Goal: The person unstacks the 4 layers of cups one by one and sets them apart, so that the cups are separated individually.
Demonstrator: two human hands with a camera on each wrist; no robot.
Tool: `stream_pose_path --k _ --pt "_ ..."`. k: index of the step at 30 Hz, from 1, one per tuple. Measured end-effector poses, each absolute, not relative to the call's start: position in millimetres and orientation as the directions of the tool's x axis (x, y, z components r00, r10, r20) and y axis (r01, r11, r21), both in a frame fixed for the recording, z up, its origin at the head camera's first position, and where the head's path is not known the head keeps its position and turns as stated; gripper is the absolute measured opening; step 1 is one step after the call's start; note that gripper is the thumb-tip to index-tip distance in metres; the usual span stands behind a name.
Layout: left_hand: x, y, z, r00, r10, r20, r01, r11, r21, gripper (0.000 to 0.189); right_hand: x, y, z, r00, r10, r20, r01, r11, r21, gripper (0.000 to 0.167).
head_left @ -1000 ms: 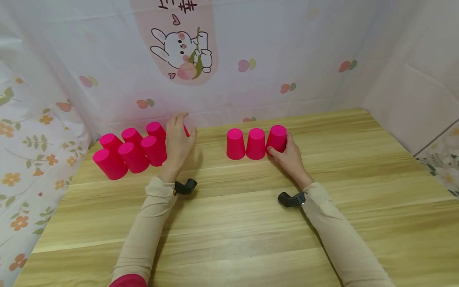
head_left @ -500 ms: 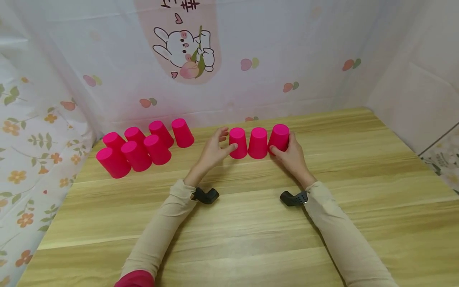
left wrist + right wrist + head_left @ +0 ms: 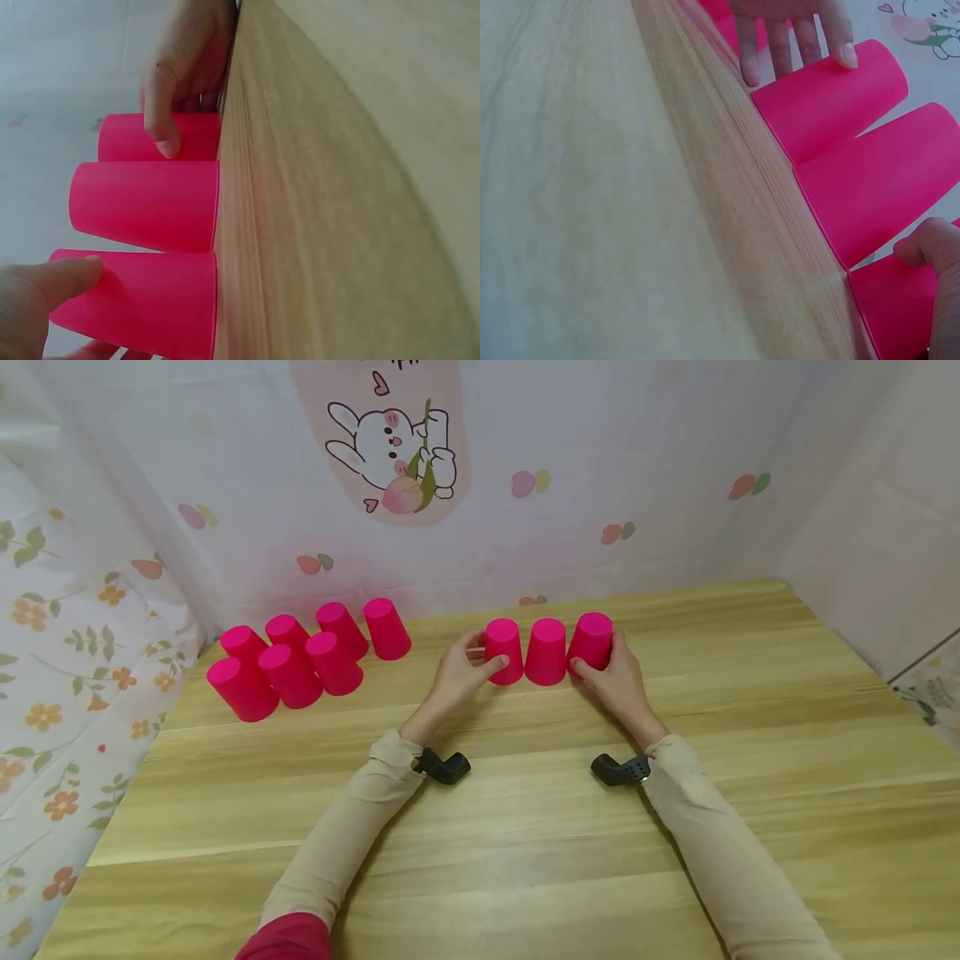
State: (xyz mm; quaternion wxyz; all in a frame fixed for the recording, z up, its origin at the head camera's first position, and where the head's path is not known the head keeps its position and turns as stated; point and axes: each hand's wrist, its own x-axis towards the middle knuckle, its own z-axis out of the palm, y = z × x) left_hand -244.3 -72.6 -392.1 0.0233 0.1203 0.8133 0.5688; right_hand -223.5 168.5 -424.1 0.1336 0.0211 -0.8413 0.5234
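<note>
Three pink cups stand upside down in a row on the table. My left hand (image 3: 459, 674) holds the left cup (image 3: 504, 652) of the row, thumb on its near side and fingers reaching behind it. That thumb (image 3: 75, 276) lies on the cup's wall in the left wrist view. The middle cup (image 3: 546, 652) stands between my hands, touched by neither. At the row's right end, my right hand (image 3: 619, 681) grips the right cup (image 3: 592, 639), its thumb in front. Its far fingers are mostly hidden behind the cup.
Several more pink cups (image 3: 291, 677) stand upside down in two rows at the table's far left. One pink cup (image 3: 387, 631) stands at that group's right end. Behind the wooden table (image 3: 525, 827) hangs a printed white cloth (image 3: 637, 443).
My left hand has moved right from the far-left group of cups to the left cup of the three and taken hold of it. My right hand stays on the right cup.
</note>
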Motion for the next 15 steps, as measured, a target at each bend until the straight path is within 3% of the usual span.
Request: stream_pose_path --k 6,15 --pt "-242.4 -71.9 -392.3 -0.965 0.228 0.126 0.203 0.354 0.913 0.052 -222.1 168.2 -424.9 -0.966 0.104 0.236 -0.166 0.449 -0.878 0.057" --pt "-242.0 -78.0 -385.2 -0.934 0.238 0.268 0.35 0.446 0.823 0.048 -223.0 168.4 -421.3 -0.966 0.099 0.24 -0.173 0.442 -0.88 0.057"
